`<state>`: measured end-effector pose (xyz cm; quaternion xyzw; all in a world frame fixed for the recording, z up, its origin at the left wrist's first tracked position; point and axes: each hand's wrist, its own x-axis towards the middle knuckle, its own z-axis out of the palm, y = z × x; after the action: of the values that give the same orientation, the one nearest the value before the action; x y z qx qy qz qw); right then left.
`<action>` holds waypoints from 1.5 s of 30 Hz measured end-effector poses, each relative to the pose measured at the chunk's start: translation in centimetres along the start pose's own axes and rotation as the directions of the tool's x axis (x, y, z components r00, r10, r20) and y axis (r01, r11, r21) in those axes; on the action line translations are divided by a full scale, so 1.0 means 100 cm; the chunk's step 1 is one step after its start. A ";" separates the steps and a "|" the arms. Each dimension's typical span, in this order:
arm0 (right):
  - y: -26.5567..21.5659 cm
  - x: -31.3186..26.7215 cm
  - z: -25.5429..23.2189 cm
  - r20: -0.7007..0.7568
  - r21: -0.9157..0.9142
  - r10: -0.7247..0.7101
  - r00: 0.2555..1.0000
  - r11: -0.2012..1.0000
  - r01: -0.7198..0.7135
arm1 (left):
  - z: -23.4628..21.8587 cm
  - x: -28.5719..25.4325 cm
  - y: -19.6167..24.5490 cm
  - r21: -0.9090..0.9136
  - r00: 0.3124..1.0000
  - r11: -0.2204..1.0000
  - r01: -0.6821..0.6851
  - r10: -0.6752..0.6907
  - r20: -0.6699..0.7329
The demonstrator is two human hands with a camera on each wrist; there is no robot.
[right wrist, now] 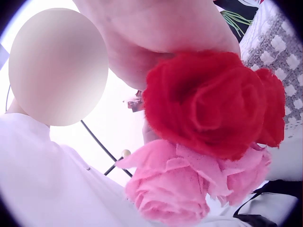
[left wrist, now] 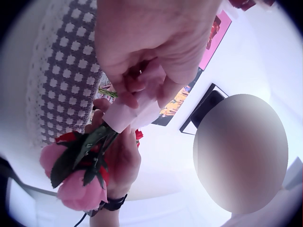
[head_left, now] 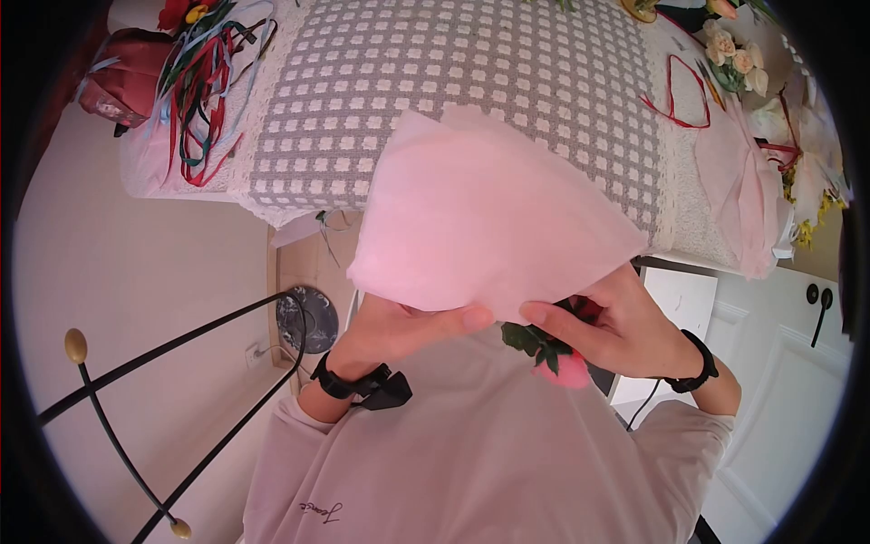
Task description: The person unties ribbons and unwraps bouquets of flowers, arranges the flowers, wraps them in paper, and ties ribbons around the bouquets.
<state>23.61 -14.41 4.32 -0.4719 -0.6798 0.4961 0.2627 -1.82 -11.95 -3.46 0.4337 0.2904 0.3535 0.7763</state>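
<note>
A wide sheet of pale pink wrapping paper point(head_left: 489, 208) fans out in front of me, its gathered lower edge between my hands. My left hand point(head_left: 399, 331) pinches that edge; in the left wrist view, the thumb and fingers of the left hand point(left wrist: 151, 38) squeeze the folded paper point(left wrist: 128, 113). My right hand point(head_left: 625, 326) grips the rose bunch just under the paper, thumb on the edge. A pink rose point(head_left: 568, 370) with dark green leaves hangs downward below it. Close up in the right wrist view are red roses point(right wrist: 203, 104) and pink roses point(right wrist: 165, 189); the stems are hidden there.
A grey and white checked cloth point(head_left: 453, 63) covers the table ahead. Tangled ribbons point(head_left: 204, 100) lie at the left. At the right are a red ribbon point(head_left: 702, 118), pale flowers point(head_left: 739, 59) and more pink wrap point(head_left: 748, 190). A black metal frame point(head_left: 190, 349) stands at lower left.
</note>
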 end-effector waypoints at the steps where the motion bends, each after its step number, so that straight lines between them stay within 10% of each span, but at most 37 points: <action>1: 0.003 0.001 0.000 0.000 0.001 0.000 1.000 1.000 0.000 | 0.001 0.001 0.001 0.053 0.999 0.997 -0.048 0.047 0.021; 16: 0.003 0.000 0.009 -0.100 0.350 0.203 0.974 0.924 -0.156 | 0.008 0.004 -0.005 -0.200 0.999 0.980 -0.014 0.007 -0.035; 27: 0.002 0.002 0.005 0.148 0.352 0.372 0.916 0.846 -0.400 | 0.014 0.006 -0.004 -0.266 0.999 0.964 -0.023 0.013 -0.037; 45: 0.001 0.003 0.013 -0.068 0.180 0.146 0.987 0.975 -0.131 | 0.025 0.013 0.006 -0.209 0.979 0.978 -0.017 -0.026 -0.203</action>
<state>22.47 -14.66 3.74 -0.5130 -0.5879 0.5514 0.2952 0.67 -11.86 -2.02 0.3101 0.3310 0.4230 0.7844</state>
